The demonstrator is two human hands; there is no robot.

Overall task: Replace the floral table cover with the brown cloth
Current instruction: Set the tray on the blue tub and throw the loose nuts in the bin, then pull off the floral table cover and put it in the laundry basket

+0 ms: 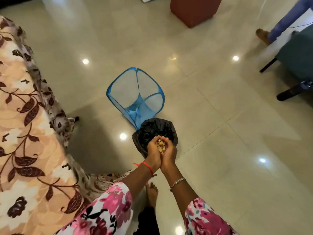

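1. Hands. Your left hand (153, 154) and right hand (169, 155) are pressed together side by side, forming one cup. The fingers of both curl up around a heap of nut shells (160, 146). The cupped hands sit directly above the near rim of the black-lined bin (171, 133).

2. Task item. The floral table cover (25, 116) lies well to the left of the bin, draped over a table. Its hem hangs toward the floor, and one corner trails on the tiles near your left sleeve (105, 211). Neither hand touches the cover.

3. Other items, located from the bin:
- Blue mesh hamper (135, 95): just beyond the bin, touching its far rim, tilted with its open mouth facing you.
- Your bare foot (151, 192): on the near side, below your wrists.
- Red-brown box (194, 9): far beyond the bin.
- Teal seat (298, 53) and a second person's leg (286, 19): far to the right and beyond.

4. Limits of view.
- The cover runs off the left and bottom edges, and the table under it is hidden.
- Your hands block the near part of the bin opening, and the contents of the black liner cannot be made out.
- The box, the seat and the second person are cut off by the frame edges.
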